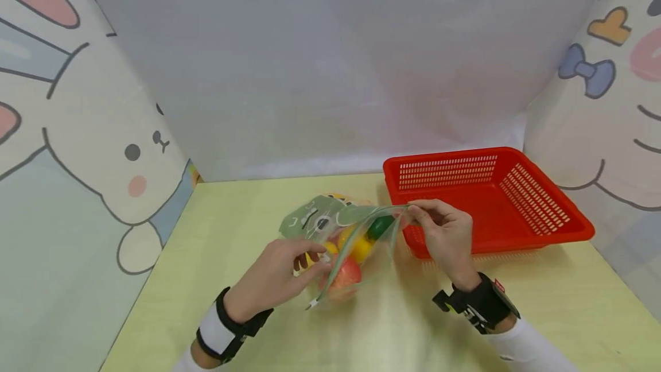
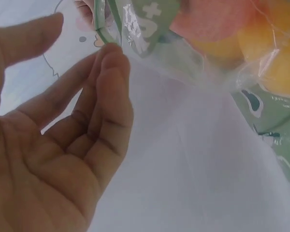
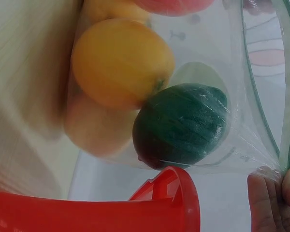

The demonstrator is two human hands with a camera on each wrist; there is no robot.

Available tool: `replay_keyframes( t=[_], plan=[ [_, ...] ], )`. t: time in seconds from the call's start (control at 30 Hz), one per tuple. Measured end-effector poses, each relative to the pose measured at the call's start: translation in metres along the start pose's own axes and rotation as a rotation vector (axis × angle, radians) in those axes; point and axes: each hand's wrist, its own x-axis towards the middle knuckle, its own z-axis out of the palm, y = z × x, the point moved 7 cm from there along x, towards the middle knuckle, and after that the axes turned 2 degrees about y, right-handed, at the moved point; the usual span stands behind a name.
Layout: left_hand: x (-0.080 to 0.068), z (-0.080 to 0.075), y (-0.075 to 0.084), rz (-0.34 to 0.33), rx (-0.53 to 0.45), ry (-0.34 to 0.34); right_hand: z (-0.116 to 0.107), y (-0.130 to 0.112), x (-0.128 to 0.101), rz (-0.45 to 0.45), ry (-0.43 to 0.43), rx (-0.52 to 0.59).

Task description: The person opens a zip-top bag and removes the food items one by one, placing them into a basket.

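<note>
nearest us, the left hand pinches the near end of the zip-top bag, fingers gathered at its green zipper strip; the left-wrist view blurs the contact, so we can only say the fingertips touch the strip. the bag rests on the pale yellow-green table, its open mouth stretched as a long slot running from the near left to the far right. the film is clear, thin and wrinkled, printed with green animal shapes. inside we see round fruit: a red one, a smooth orange one and a dark green, faintly ribbed one; others are partly hidden behind these. the right hand pinches the far corner of the mouth, only its fingertips showing in the wrist view. beyond stands a red slotted plastic basket.
</note>
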Motion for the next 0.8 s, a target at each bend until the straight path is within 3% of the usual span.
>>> replay_keyframes(
  t=[0.13, 0.3, 0.57, 0.8],
  plan=[
    [0.021, 0.009, 0.003, 0.013, -0.043, 0.054, 0.002, -0.001, -0.001, -0.017, -0.006, 0.003],
    [0.037, 0.019, 0.009, 0.034, 0.047, 0.126, 0.003, -0.003, -0.002, -0.044, -0.011, 0.011],
    [0.042, 0.027, 0.006, -0.043, 0.015, 0.155, 0.005, -0.005, -0.004, -0.064, -0.027, 0.032],
    [0.042, 0.041, 0.002, -0.123, 0.055, 0.111, 0.006, -0.005, -0.005, -0.029, -0.027, 0.000]
  ],
)
